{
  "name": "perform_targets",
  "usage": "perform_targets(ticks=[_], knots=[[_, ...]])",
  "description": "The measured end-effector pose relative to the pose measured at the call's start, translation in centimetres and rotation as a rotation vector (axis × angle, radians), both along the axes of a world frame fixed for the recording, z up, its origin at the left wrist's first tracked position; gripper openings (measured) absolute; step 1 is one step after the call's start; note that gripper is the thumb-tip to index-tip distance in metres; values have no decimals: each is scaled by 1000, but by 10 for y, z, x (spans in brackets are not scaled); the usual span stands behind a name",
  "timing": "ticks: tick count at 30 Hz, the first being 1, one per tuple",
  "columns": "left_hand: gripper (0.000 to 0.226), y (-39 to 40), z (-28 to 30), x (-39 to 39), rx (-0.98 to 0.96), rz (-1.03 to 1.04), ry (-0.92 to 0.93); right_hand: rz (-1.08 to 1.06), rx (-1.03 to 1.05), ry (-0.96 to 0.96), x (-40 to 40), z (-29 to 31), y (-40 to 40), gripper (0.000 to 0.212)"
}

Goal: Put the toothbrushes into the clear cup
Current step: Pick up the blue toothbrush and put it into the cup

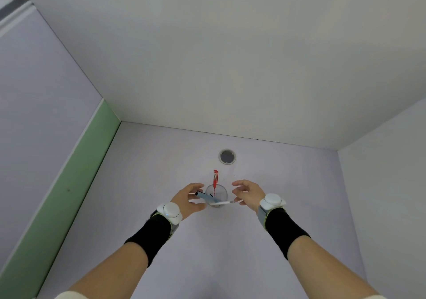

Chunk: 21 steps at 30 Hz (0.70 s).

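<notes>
right grip (247, 192) pinches white toothbrush (220, 203) at clear cup (222, 192), left grip (189, 198) wide.

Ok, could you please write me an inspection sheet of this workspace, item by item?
Surface: pale lilac table, with a round grommet hole behind the cup.
Job's things: clear cup upright; red toothbrush stands in it, leaning away; blue toothbrush and white toothbrush slant across its rim, and I cannot tell how far in they are.
Clutter: nothing seen.
Hands: left hand curved beside the blue toothbrush's end, grip unclear; right hand seems to pinch the white toothbrush's end with its fingers.
Cables: nothing seen.
Surroundings: white walls; green strip at left; white wrist devices and black bands on both arms.
</notes>
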<state>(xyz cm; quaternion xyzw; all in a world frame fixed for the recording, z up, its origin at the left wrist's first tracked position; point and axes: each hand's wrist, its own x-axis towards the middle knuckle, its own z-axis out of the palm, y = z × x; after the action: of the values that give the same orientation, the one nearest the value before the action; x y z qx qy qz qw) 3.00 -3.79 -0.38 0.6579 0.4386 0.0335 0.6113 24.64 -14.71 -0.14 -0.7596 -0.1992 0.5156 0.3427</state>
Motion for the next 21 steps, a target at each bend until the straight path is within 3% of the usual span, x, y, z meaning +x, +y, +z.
perform_targets(ticks=[8, 13, 21], knots=[[66, -3, -1, 7, -89, -31, 0, 177, -51, 33, -9, -13, -9, 68], [63, -4, -5, 12, -123, -24, -18, 279, -34, 18, -19, -19, -8, 75], [56, -6, -1, 19, -282, 31, -99, 229, 51, 3, -23, -16, -12, 76]])
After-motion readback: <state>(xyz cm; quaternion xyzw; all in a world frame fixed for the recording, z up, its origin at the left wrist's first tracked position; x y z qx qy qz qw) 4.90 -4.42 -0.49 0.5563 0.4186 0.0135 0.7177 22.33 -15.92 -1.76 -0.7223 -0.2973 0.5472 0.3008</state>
